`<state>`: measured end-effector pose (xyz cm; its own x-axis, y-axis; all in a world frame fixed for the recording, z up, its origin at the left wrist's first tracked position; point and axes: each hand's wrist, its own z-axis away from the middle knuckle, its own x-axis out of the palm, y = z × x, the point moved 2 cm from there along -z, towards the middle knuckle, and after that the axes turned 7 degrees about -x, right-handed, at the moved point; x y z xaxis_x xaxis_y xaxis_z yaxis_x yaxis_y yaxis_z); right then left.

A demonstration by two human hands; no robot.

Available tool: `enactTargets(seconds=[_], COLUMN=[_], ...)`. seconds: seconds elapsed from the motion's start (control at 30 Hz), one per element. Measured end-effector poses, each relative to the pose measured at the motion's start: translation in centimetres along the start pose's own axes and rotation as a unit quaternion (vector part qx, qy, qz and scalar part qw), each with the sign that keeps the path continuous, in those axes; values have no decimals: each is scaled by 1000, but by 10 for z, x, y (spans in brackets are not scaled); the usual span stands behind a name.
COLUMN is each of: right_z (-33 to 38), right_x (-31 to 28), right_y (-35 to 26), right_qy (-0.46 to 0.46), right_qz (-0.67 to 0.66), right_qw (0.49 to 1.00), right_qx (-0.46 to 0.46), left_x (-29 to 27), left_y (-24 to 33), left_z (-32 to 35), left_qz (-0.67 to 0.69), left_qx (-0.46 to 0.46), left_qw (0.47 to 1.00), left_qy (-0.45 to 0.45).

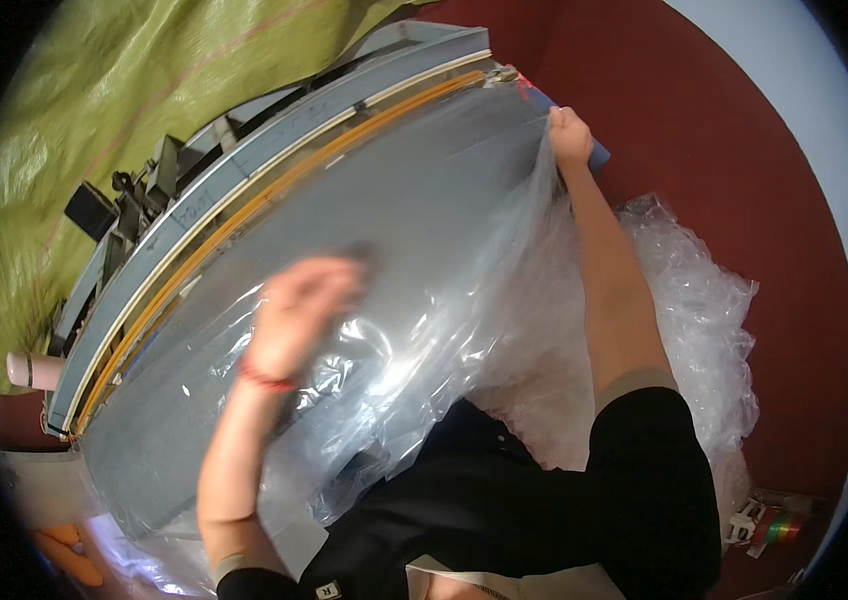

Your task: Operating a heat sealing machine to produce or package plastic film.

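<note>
Clear plastic sheet (414, 340) lies over a long grey work surface (384, 190) and drapes down towards my body in shiny folds. At the far right corner my right hand (571, 140) is closed on the edge of the plastic sheet, pulling it into a gathered crease. My left hand (309, 300), with a red cord on its wrist, is over the middle of the sheet. Motion smears its fingers, so I cannot tell whether it touches the sheet or holds anything. A dark blur shows by its fingertips.
Along the surface's far side runs an orange strip (274, 195) beside a grey metal rail (244, 160). Green-yellow sheeting (94, 110) lies beyond. A pink cylinder (32, 371) sits at the left end. Crumpled plastic (699, 320) covers part of the red floor (744, 150); coloured tape rolls (779, 527) lie lower right.
</note>
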<state>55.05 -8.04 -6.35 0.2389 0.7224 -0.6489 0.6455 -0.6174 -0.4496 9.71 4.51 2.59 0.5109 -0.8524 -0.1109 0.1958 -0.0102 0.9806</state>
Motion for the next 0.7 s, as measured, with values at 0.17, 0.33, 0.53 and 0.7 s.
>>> enactTargets(seconds=[0.17, 0.33, 0.53, 0.7], right_z=[9, 7, 10, 0], right_x=[-3, -9, -4, 16], right_y=[-13, -20, -16, 11], right_qy=[22, 6, 11, 3], right_qz=[-87, -95, -191, -238], right_qw=[996, 995, 981, 970], right_qx=[17, 31, 21, -51], left_x=[142, 182, 151, 99], left_y=[-14, -20, -21, -58], left_z=[-86, -109, -48, 68], left_qz=[-269, -243, 247, 88], left_qx=[84, 152, -204, -104], left_qw=[957, 958, 920, 859], left_qy=[-64, -29, -225, -493])
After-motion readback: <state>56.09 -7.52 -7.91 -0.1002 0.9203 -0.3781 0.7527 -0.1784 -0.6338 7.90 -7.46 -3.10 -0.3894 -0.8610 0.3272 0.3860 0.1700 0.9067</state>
